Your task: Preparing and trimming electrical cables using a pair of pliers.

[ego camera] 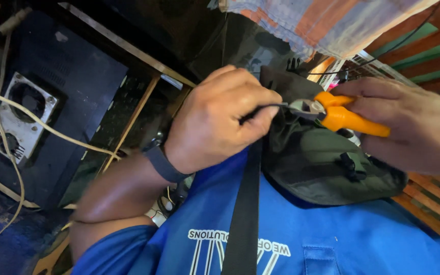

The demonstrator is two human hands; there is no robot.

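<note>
The left hand [220,119] was curled shut, pinching a thin dark wire [267,107] between thumb and fingers. The right hand [408,125] was closed around the orange handles of a pair of pliers [332,113]. The metal tip of the pliers touched the end of the wire. Both sat just above a dark green bag [322,163]. The bag lay on a blue shirt [311,234], with its black strap [245,209] running down from under the left hand.
</note>
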